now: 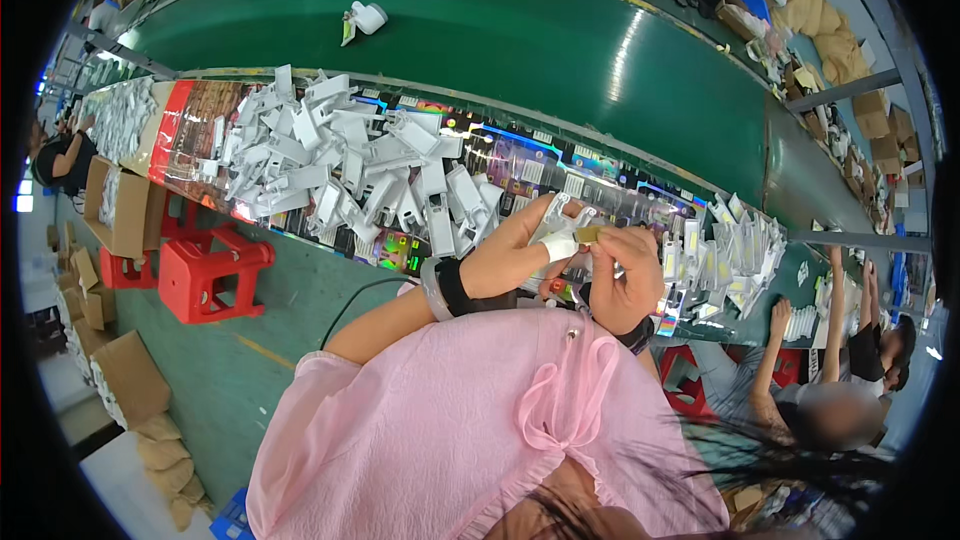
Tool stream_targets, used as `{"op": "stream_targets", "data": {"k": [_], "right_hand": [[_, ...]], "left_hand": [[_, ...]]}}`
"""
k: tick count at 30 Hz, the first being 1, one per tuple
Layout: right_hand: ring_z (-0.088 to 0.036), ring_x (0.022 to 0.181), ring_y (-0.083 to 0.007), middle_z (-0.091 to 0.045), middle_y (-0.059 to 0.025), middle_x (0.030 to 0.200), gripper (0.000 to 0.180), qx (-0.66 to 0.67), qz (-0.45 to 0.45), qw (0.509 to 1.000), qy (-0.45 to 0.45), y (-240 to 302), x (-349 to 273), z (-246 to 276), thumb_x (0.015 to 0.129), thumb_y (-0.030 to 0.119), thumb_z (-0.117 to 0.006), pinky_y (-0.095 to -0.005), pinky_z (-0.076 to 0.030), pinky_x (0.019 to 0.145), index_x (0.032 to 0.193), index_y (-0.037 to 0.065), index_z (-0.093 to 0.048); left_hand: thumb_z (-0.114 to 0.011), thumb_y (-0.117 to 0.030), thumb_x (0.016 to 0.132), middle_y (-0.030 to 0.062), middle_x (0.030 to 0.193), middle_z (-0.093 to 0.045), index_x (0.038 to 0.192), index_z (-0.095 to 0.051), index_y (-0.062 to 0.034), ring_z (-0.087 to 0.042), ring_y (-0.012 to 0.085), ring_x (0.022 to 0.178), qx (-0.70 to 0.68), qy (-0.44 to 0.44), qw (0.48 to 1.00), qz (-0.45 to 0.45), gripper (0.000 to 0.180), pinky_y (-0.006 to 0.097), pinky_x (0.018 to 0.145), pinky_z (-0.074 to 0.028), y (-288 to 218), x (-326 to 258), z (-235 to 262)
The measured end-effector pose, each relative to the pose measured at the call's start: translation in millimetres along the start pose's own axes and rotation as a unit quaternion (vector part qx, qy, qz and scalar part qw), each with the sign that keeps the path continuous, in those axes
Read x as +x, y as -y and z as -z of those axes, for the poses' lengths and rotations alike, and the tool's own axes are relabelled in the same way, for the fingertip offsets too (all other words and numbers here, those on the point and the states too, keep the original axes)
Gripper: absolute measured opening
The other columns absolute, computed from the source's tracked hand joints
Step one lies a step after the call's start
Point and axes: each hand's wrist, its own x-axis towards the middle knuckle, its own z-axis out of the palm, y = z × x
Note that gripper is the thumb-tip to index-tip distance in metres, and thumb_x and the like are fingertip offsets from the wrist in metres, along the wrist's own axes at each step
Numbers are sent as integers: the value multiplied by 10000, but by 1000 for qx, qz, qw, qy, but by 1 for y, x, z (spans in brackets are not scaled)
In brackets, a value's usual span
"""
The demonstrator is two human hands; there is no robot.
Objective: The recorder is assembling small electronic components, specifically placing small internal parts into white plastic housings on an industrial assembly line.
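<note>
My left hand (505,258), with white tape around one digit, is closed on a white plastic part (572,210) whose end shows past the fingers. Close against it, my right hand (628,285) pinches a small flat yellowish-brown piece (588,236) between thumb and fingers. The piece sits right beside the taped digit; whether it touches the white part I cannot tell. Dark bands circle both wrists, and a thin dark cable (352,298) runs off near the left one. A large heap of white plastic housings (300,145) lies left of my hands.
More parts with yellowish strips (730,252) are piled to the right. Beyond the shiny printed sheets (510,155) runs a green conveyor belt (480,35) carrying one white object (368,17). A red stool (205,275) and open carton (120,208) stand left; co-workers sit at both sides.
</note>
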Motion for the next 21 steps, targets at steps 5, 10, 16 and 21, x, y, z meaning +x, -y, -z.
{"op": "stream_targets", "data": {"k": [5,10,16,21], "right_hand": [[-623,789,-284,-686,-113,945,221,-7,26,999,37,-1,-1,3,768,-4,-767,-366,-495,706,959,51,-672],[-591,782,-271,-675,-98,950,247,-14,28,999,42,0,-1,4,758,-2,-770,-353,-475,684,980,58,-680],[-587,778,-263,-661,-89,935,244,-1,34,998,48,0,0,5,755,-4,-771,-350,-468,679,975,59,-684],[-578,775,-261,-649,-83,922,251,14,40,998,52,-1,0,5,753,-5,-771,-349,-462,676,979,62,-685]], "left_hand": [[-519,-69,962,52,940,-582,1360,-392,-60,-571,94,687,178,-18,982,-60,418,262,570,-517,-9,-2,-5],[-499,-41,953,35,987,-562,1369,-380,-58,-555,80,713,196,4,979,-63,434,230,609,-493,-18,-5,-10],[-526,-92,971,40,1056,-536,1406,-348,-61,-534,71,812,172,29,983,-62,470,220,648,-497,-10,-7,-8],[-533,-106,974,43,1105,-519,1422,-336,-61,-528,66,865,182,30,980,-74,491,214,652,-499,-11,-7,-9]]}}
